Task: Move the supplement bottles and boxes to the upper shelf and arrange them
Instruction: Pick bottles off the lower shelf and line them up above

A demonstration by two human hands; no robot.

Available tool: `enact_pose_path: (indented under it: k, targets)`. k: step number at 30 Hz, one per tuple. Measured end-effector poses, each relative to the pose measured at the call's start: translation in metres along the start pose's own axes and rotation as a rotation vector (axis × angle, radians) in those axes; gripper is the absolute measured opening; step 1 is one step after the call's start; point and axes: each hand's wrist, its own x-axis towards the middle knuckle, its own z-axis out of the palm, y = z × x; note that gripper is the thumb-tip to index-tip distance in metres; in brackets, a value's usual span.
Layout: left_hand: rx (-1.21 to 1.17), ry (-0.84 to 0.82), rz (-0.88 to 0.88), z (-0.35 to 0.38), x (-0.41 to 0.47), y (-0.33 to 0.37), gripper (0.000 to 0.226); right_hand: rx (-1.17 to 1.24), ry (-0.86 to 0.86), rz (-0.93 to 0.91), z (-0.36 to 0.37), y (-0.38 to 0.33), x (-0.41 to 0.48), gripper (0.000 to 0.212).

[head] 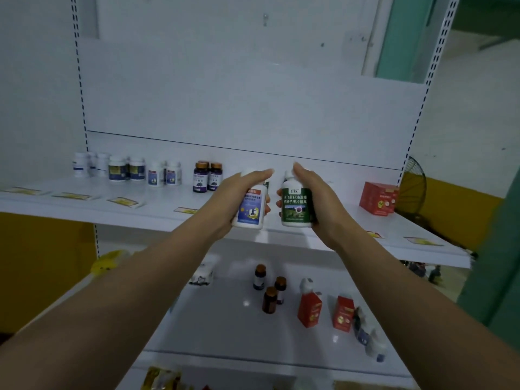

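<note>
My left hand (pixel 239 190) grips a white bottle with a blue label (pixel 250 209), held at the front edge of the upper shelf (pixel 118 209). My right hand (pixel 312 192) grips a white bottle with a green label (pixel 296 209) right beside it. On the upper shelf stand several white bottles (pixel 123 168) at the left, dark purple bottles (pixel 208 175) in the middle, and red boxes (pixel 378 197) at the right. On the lower shelf (pixel 225 319) are three brown bottles (pixel 270 288), two red boxes (pixel 326 309) and a few white bottles (pixel 368 339) lying at the right.
Yellow price tags (pixel 123 201) lie along the upper shelf's front edge. A small white packet (pixel 201 274) lies on the lower shelf. Perforated shelf uprights (pixel 80 80) frame both sides. A fan (pixel 412 187) stands behind the right upright. Yellow packets (pixel 160 378) show at the bottom.
</note>
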Motion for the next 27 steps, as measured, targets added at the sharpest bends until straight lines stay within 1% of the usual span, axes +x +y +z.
enact_pose_path:
  k: [4,8,10,13,14,15,18,21,23,25,27]
  targets:
    - [-0.008,0.028,-0.009,-0.006,0.02,-0.004,0.018,-0.009,-0.024,0.013,-0.007,0.01,0.025,0.024]
    - [0.026,0.044,-0.031,-0.024,0.042,-0.006,0.021,-0.02,-0.026,0.063,-0.003,0.022,0.059,0.024]
    - [0.035,0.067,-0.034,-0.041,0.059,-0.004,0.02,-0.07,-0.012,0.075,0.002,0.027,0.079,0.031]
    - [0.042,0.083,-0.04,-0.071,0.089,-0.003,0.02,-0.173,0.074,0.065,0.012,0.037,0.118,0.062]
    - [0.047,0.08,-0.039,-0.081,0.099,-0.003,0.021,-0.208,0.104,0.067,0.016,0.041,0.13,0.067]
    - [0.054,0.072,-0.035,-0.091,0.109,-0.004,0.022,-0.226,0.128,0.06,0.02,0.045,0.143,0.064]
    - [0.078,0.036,-0.029,-0.12,0.136,-0.008,0.027,-0.235,0.196,0.049,0.031,0.059,0.177,0.048]
    - [0.118,0.012,-0.031,-0.15,0.165,-0.012,0.022,-0.266,0.245,0.065,0.046,0.072,0.211,0.045]
    - [0.14,-0.01,-0.046,-0.167,0.186,-0.012,0.021,-0.284,0.245,0.099,0.053,0.081,0.233,0.047]
    - [0.155,-0.039,-0.054,-0.182,0.206,-0.014,0.024,-0.355,0.238,0.129,0.057,0.091,0.249,0.038]
    - [0.142,-0.083,-0.064,-0.195,0.225,-0.018,0.031,-0.417,0.248,0.194,0.057,0.1,0.262,0.03]
